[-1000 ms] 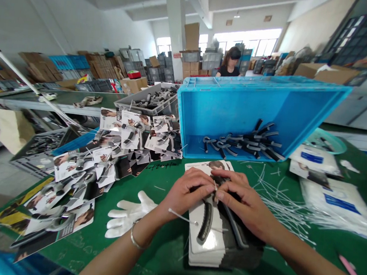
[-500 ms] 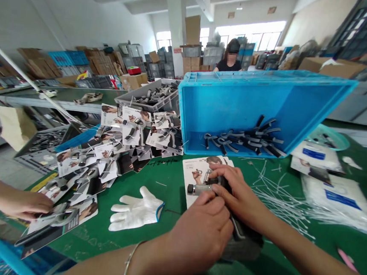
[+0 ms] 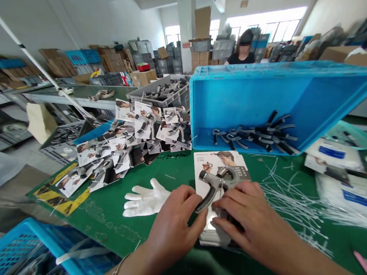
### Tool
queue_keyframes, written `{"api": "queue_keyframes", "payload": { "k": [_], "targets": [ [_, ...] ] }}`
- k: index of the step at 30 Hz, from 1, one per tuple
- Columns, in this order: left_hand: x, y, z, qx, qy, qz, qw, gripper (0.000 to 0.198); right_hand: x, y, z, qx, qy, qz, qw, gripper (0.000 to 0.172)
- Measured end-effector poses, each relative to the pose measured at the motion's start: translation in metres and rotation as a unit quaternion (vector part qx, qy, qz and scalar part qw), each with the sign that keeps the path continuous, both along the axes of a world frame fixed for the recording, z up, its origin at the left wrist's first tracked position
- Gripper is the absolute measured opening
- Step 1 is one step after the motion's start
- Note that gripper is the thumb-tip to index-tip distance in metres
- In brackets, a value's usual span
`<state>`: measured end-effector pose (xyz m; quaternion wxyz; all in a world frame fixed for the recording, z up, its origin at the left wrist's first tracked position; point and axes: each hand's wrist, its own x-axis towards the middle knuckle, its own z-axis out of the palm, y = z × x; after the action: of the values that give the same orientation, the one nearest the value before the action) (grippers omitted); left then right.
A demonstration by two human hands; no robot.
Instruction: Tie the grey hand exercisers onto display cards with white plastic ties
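Both hands rest on a card stack (image 3: 215, 236) on the green counter (image 3: 174, 173): left hand (image 3: 176, 224) half-curled, fingertips touching the grip trainer (image 3: 215, 185); right hand (image 3: 248, 222) flat, open, holding nothing.

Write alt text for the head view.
Two bare hands meet over a stack of printed cards on a green table: the left hand touches the handle of a grey hand gripper on the top card, the right hand rests beside it. A white glove lies left, a tilted blue crate behind.
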<state>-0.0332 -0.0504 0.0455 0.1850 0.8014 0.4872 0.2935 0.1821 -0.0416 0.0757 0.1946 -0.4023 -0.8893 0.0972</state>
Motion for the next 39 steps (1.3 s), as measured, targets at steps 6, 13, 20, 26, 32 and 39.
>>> {"api": "queue_keyframes", "payload": {
  "k": [6,13,20,26,32,39],
  "targets": [
    [-0.033,0.007,-0.001,-0.124,-0.122,-0.011,0.985,0.017,-0.008,0.005,0.007,-0.015,-0.059,0.012,0.998,0.005],
    [-0.024,0.026,-0.002,-0.070,-0.247,-0.027,0.966,0.014,-0.016,0.012,0.004,0.093,-0.175,0.012,0.980,0.004],
    [0.015,0.027,-0.003,-0.009,-0.243,-0.077,0.967,0.010,0.003,0.013,0.018,0.169,-0.133,0.025,0.976,0.011],
    [0.020,0.022,-0.007,-0.092,-0.290,-0.108,0.947,0.012,0.014,0.007,0.003,-0.008,0.093,-0.001,0.996,0.008],
    [0.018,0.019,-0.006,-0.167,-0.305,-0.068,0.935,0.013,0.003,0.003,-0.012,-0.054,0.193,-0.036,0.979,0.006],
    [0.028,0.014,-0.010,-0.127,-0.331,-0.039,0.934,0.008,0.012,0.002,-0.006,-0.016,0.159,-0.021,0.987,0.003]
  ]
}}
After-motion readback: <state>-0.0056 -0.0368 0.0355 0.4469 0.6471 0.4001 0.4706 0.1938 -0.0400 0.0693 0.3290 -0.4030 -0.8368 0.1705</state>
